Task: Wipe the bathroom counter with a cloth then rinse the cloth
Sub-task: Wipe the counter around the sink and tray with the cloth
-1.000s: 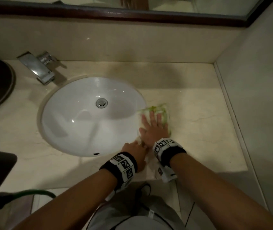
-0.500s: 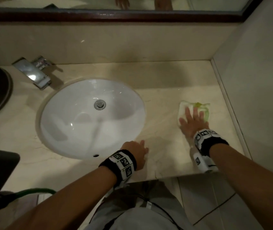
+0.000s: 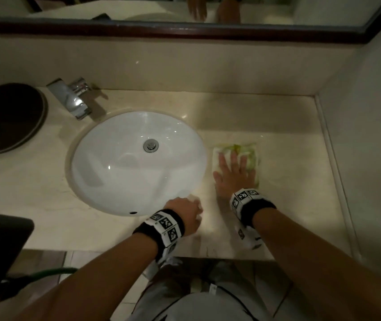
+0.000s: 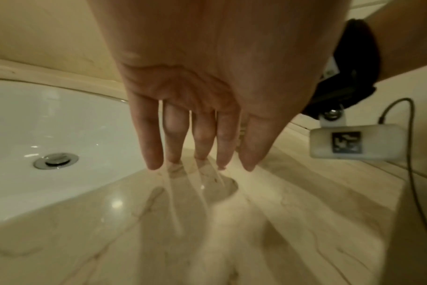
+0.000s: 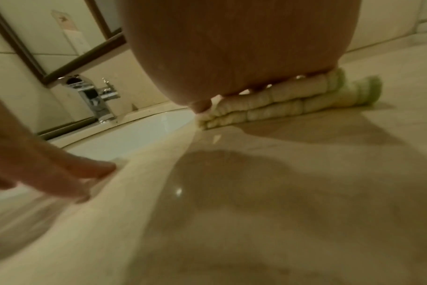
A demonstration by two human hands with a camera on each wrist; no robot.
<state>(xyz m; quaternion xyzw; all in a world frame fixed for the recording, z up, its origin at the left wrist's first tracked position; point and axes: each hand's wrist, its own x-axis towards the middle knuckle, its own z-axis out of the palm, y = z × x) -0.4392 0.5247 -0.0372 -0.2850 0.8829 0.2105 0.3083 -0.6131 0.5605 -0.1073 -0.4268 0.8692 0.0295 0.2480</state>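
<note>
on the counter, right of the basin: inspection of the visible state follows.
cloth [image 3: 249,156]: folded, white with green streaks, lying flat on the beige marble counter [image 3: 289,181] just beside the right rim of the sink [image 3: 115,177]; the right wrist view shows it in stacked layers [image 5: 268,104].
right hand [image 3: 233,174]: palm down on the cloth, fingers straight and spread, pressing it to the counter; not curled round it.
left hand [image 3: 187,214]: at the near rim of the sink, on the counter; the left wrist view shows its fingers [image 4: 154,135] straight and pointing down, tips at the stone surface, holding nothing.
sink: white oval basin set under the counter, metal drain [image 3: 150,145] in the middle.
faucet [image 3: 73,100]: chrome, standing behind the sink at its far left.
dark round object [image 3: 6,117]: at the left end of the counter; cannot tell what it is.
mirror [image 3: 184,10]: dark-framed, above the backsplash, reflecting both hands.
</note>
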